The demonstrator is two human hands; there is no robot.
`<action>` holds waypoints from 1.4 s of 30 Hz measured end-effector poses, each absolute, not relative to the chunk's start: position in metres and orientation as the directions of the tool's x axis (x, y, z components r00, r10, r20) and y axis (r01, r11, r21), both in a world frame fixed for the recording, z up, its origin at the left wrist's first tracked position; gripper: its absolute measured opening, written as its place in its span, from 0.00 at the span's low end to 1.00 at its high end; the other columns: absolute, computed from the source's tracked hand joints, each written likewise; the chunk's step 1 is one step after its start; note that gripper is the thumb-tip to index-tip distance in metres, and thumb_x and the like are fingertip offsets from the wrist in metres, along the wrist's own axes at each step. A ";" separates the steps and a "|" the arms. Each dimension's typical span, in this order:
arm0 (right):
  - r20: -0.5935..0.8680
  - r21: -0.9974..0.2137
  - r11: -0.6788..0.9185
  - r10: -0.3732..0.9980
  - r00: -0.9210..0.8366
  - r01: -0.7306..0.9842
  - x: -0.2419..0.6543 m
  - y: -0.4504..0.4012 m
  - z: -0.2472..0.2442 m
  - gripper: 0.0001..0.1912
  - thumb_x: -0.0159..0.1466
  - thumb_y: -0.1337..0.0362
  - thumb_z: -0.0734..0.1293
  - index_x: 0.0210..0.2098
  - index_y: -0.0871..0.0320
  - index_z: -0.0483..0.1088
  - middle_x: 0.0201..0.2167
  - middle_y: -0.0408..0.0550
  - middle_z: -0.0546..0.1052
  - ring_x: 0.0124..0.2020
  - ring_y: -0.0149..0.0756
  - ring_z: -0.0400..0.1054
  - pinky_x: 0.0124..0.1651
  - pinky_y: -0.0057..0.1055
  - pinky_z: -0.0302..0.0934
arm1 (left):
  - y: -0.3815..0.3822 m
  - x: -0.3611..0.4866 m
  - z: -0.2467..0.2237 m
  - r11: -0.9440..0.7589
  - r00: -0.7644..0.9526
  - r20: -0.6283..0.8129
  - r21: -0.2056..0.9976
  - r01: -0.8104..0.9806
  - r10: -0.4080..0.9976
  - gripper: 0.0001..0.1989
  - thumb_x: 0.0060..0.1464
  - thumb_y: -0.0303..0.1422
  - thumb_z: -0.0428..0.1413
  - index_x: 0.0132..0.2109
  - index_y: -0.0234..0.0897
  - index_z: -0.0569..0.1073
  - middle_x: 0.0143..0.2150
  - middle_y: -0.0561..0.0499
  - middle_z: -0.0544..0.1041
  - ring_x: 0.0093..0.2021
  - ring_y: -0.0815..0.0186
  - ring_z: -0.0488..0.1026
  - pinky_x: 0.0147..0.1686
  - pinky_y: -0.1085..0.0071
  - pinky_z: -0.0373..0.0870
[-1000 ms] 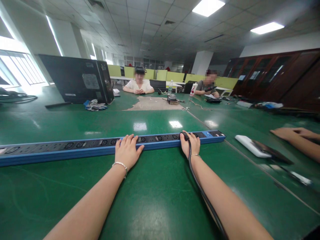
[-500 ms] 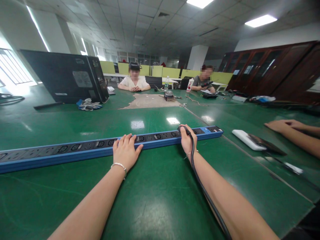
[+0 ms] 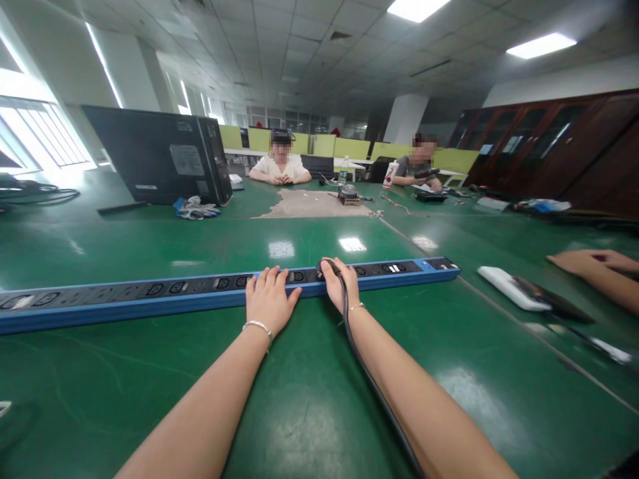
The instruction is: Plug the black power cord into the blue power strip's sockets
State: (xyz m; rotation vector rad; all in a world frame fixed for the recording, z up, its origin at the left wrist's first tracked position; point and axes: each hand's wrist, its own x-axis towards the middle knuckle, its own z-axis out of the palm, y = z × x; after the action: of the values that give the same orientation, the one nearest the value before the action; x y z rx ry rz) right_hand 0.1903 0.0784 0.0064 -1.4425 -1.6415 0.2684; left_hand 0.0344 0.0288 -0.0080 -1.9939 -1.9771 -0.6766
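Observation:
A long blue power strip (image 3: 130,306) with a row of black sockets lies across the green table in front of me. My left hand (image 3: 269,299) rests on it near the middle, fingers stretched over the top and thumb apart at the near edge. To its right, my right hand (image 3: 342,286) is closed round a black power plug (image 3: 321,267) at the strip's sockets. Whether the plug is seated in a socket is hidden by the fingers. Its black cable (image 3: 367,372) runs back along my right forearm.
A white device (image 3: 509,286) with a dark flat object sits right of the strip, near another person's hands (image 3: 584,261). A black computer case (image 3: 164,156) and gloves (image 3: 196,208) stand at the back left. Two people sit across the table, near a bottle (image 3: 343,169).
My right hand has moved left along the strip with the plug, closer to my left hand. The left hand stays on the strip, and the view has shifted slightly.

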 end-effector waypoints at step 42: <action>0.500 -0.406 0.237 0.866 -0.002 0.883 0.168 0.059 -0.001 0.23 0.66 0.53 0.54 0.55 0.54 0.66 0.50 0.51 0.74 0.58 0.43 0.60 0.60 0.44 0.46 | 0.028 0.031 -0.004 -0.089 -0.005 0.471 0.176 0.980 0.882 0.23 0.57 0.40 0.46 0.58 0.38 0.64 0.61 0.44 0.66 0.62 0.55 0.58 0.59 0.53 0.51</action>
State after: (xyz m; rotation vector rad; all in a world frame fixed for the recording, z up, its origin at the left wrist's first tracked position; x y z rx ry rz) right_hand 0.1677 0.0595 -0.0007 -1.6056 -1.8396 -0.0313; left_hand 0.0307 0.0282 -0.0037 -2.0598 -1.9691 -0.7057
